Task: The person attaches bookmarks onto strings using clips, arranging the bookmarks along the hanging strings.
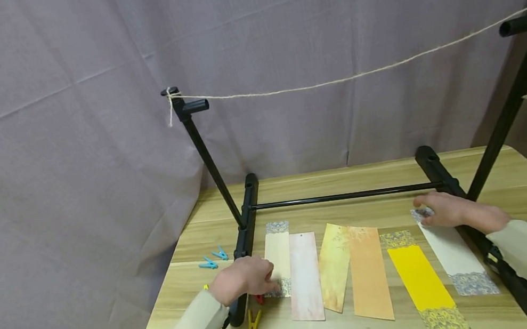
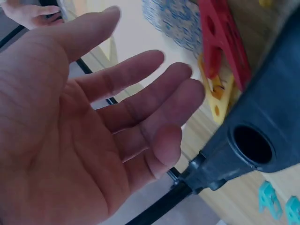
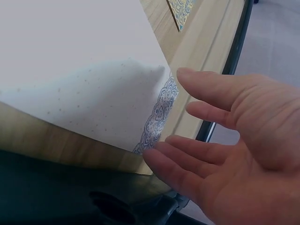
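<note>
My left hand (image 1: pixel 243 279) is over the lower end of a cream paper strip (image 1: pixel 279 254) with patterned ends. In the left wrist view its fingers are loosely bent and hold nothing; a red clothespin (image 2: pixel 234 51) and a yellow clothespin (image 2: pixel 223 102) lie beyond the fingertips. Over at the right, my right hand (image 1: pixel 458 211) reaches across the upper end of a white paper strip (image 1: pixel 453 252). The right wrist view has its thumb and fingers spread apart, fingertips right at the blue patterned border (image 3: pixel 159 112), nothing pinched between them.
Between the hands lie pink (image 1: pixel 305 278), pale yellow (image 1: pixel 336 269), orange (image 1: pixel 369 274) and bright yellow (image 1: pixel 421 276) paper strips. A black frame (image 1: pixel 344 196) stands around them, with twine (image 1: pixel 285 91) strung between its posts. Blue clothespins (image 1: pixel 208 263) and a yellow clothespin (image 1: pixel 254 323) are at the left.
</note>
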A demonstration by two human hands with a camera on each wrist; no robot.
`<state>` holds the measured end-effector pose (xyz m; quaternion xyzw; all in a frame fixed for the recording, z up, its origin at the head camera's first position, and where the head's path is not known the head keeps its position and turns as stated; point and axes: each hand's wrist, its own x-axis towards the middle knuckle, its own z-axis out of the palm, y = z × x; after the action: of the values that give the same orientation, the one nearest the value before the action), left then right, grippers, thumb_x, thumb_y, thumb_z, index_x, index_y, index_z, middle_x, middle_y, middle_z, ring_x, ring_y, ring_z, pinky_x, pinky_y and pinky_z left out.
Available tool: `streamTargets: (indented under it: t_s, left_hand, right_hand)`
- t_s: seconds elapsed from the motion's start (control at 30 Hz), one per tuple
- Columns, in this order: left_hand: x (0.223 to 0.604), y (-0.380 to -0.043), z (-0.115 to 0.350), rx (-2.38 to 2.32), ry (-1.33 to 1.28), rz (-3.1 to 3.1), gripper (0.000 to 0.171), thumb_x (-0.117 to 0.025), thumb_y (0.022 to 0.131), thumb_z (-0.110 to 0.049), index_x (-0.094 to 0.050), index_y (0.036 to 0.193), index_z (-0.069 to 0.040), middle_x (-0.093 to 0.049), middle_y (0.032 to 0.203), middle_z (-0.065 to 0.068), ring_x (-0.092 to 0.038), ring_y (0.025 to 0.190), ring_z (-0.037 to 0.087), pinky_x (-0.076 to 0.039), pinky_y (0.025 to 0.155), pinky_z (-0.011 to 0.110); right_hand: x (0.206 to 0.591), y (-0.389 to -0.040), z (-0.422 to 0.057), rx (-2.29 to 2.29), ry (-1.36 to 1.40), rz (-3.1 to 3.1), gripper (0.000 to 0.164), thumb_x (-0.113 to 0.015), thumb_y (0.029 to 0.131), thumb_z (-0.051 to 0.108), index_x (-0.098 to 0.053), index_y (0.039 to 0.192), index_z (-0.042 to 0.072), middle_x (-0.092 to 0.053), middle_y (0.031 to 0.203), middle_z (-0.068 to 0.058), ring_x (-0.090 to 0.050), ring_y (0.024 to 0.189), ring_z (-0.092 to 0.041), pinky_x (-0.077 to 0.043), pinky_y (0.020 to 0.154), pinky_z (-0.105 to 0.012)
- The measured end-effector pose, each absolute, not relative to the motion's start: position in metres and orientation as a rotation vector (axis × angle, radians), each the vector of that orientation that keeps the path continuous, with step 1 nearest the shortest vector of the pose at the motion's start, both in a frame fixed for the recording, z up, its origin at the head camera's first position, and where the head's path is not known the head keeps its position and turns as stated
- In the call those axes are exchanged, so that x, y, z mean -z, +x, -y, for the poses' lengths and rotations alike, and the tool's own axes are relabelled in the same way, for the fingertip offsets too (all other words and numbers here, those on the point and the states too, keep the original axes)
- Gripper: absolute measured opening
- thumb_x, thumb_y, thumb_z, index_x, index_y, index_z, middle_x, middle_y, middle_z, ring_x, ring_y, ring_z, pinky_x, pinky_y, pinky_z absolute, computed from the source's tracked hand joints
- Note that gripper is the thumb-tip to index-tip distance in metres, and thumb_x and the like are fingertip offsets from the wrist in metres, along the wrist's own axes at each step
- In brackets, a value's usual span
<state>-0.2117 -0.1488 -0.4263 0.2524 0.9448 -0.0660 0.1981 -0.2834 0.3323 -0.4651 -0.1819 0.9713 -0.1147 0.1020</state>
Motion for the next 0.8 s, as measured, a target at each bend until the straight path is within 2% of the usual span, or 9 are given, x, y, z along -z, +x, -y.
streamTargets:
  t_s: [0.13,0.4,0.6,0.8]
  left_hand:
    - [0.425,-0.204,0.148,0.210,0.661,-2.617,0.035,-0.071,0.087,-0.048,-0.057,0.069,-0.022,-0.056,0.065,-0.011,-0.051,0.058,0.007,-0.043,0.055,0.026]
    - [0.433,-0.192,0.158,0.175,0.663,-2.617,0.035,-0.072,0.085,-0.049,-0.054,0.071,-0.022,-0.054,0.067,-0.012,-0.050,0.059,0.006,-0.042,0.055,0.025]
    - [0.435,-0.187,0.161,0.191,0.596,-2.586,0.040,-0.078,0.078,-0.051,-0.054,0.068,-0.021,-0.053,0.064,-0.010,-0.048,0.058,0.008,-0.038,0.052,0.025]
    - [0.436,-0.186,0.161,0.195,0.510,-2.536,0.038,-0.079,0.078,-0.049,-0.056,0.069,-0.021,-0.055,0.065,-0.008,-0.049,0.058,0.009,-0.038,0.053,0.026]
  right_hand:
    - [0.466,-0.284,-0.333,0.336,-0.541,-2.855,0.051,-0.078,0.082,0.019,-0.059,0.120,-0.009,-0.060,0.116,-0.029,-0.055,0.108,-0.048,-0.050,0.083,-0.055]
    - [0.469,-0.285,-0.333,0.328,-0.539,-2.828,0.050,-0.079,0.081,0.016,-0.059,0.119,-0.008,-0.060,0.116,-0.028,-0.056,0.106,-0.045,-0.052,0.081,-0.052]
    - [0.470,-0.287,-0.335,0.286,-0.550,-2.838,0.050,-0.082,0.078,0.016,-0.059,0.117,-0.005,-0.061,0.110,-0.024,-0.058,0.095,-0.036,-0.052,0.074,-0.046]
    - [0.470,-0.293,-0.337,0.280,-0.537,-2.814,0.048,-0.083,0.077,0.024,-0.060,0.109,-0.002,-0.062,0.099,-0.017,-0.054,0.085,-0.028,-0.048,0.069,-0.039]
